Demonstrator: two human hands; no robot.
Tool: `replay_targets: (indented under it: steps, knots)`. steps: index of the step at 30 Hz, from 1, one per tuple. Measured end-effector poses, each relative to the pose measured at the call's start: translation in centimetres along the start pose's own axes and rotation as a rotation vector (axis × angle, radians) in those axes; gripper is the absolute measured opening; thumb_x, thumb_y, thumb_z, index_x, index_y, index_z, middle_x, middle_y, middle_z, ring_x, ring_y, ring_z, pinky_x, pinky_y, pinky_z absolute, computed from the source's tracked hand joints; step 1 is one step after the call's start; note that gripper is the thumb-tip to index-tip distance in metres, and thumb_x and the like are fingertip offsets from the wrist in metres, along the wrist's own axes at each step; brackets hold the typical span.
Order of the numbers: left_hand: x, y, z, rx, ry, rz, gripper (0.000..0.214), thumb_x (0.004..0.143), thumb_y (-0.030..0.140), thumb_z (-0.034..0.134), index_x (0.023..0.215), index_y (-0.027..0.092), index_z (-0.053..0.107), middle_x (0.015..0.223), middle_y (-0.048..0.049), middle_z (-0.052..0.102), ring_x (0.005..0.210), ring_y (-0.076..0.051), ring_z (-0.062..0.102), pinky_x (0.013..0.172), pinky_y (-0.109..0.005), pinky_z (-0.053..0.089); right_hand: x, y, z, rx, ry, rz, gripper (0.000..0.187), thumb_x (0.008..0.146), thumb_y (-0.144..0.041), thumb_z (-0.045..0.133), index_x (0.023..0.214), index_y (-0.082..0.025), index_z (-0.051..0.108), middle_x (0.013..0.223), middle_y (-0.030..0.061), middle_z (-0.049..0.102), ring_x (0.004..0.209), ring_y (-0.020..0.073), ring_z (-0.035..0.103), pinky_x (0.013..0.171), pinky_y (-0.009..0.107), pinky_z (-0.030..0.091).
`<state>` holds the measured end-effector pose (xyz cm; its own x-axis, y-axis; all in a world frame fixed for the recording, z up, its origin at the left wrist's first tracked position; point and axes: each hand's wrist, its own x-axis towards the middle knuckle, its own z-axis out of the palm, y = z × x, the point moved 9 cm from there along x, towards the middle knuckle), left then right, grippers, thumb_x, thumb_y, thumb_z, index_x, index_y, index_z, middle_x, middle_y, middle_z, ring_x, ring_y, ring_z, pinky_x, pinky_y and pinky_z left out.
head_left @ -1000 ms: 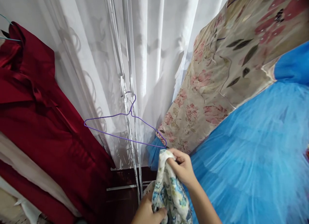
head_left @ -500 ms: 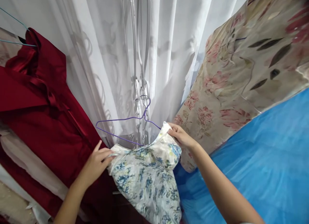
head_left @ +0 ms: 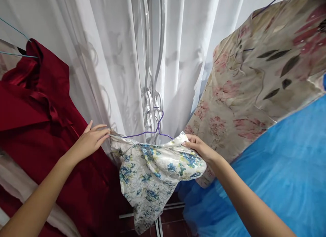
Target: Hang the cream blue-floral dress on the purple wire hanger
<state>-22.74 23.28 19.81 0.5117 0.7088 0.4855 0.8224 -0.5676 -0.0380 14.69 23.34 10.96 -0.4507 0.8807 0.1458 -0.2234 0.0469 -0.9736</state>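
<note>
A white garment with blue and yellow-green flowers [head_left: 152,175] hangs on a thin purple hanger [head_left: 158,128] in the middle of the view. My left hand [head_left: 93,139] pinches its left shoulder edge between thumb and fingers, with other fingers stretched out. At the right shoulder, my right hand [head_left: 197,146] is closed on the white neckline edge. Both ends of the hanger are hidden inside the cloth. The hanger's hook sits by the white rings of a white metal stand [head_left: 150,97].
A dark red dress [head_left: 51,104] hangs close on the left. To the right are a beige floral dress [head_left: 244,90] and a bright blue cloth [head_left: 275,169]. White curtains [head_left: 112,43] cover the back. Below, the stand's base [head_left: 159,226] rests on reddish floor tiles.
My left hand has moved left and up, drawing the garment's left shoulder out over the hanger's left end. The neckline is now stretched wider, and the hanger's lower bar is covered.
</note>
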Motion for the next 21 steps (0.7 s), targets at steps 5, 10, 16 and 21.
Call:
replay_targets:
  steps: [5,10,16,21]
  knots:
    - [3.1,6.2,0.7,-0.339,0.03,0.009,0.021,0.098,0.032,0.042,0.115,0.025,0.054,0.127,-0.0031,0.064,0.117,-0.019,0.06,0.108,-0.039,0.04,-1.2,0.9,-0.6,-0.114,0.071,0.007,0.033,0.083,-0.041,0.071,0.106,-0.017,0.067,0.088,0.0054,0.071,0.074,0.0179,0.066,0.068,0.026,0.051]
    - [2.8,7.9,2.6,-0.424,0.283,-0.086,0.033,0.085,0.031,0.065,0.116,0.023,0.053,0.132,-0.0079,0.059,0.105,-0.019,0.064,0.091,-0.032,0.05,-4.9,1.3,-2.2,-0.37,0.328,-0.183,0.036,0.083,-0.051,0.068,0.1,-0.019,0.067,0.092,0.0036,0.067,0.086,0.0195,0.06,0.074,0.025,0.049]
    - [3.8,9.8,-1.2,-0.349,0.485,-0.073,0.006,0.083,0.025,0.069,0.086,0.021,0.066,0.082,0.0006,0.067,0.075,-0.013,0.062,0.072,-0.024,0.047,-7.1,-1.1,-3.4,-0.387,0.391,-0.174,0.043,0.083,-0.057,0.064,0.071,-0.016,0.067,0.067,0.0023,0.062,0.061,0.0168,0.052,0.053,0.024,0.041]
    - [5.2,14.8,-1.7,-0.309,0.399,0.099,0.006,0.089,0.025,0.064,0.09,0.02,0.067,0.08,-0.0015,0.066,0.075,-0.014,0.062,0.068,-0.025,0.045,-11.4,0.0,-4.3,-0.232,0.437,-0.132,0.036,0.084,-0.053,0.066,0.08,-0.017,0.07,0.071,0.0031,0.065,0.067,0.0198,0.057,0.06,0.027,0.045]
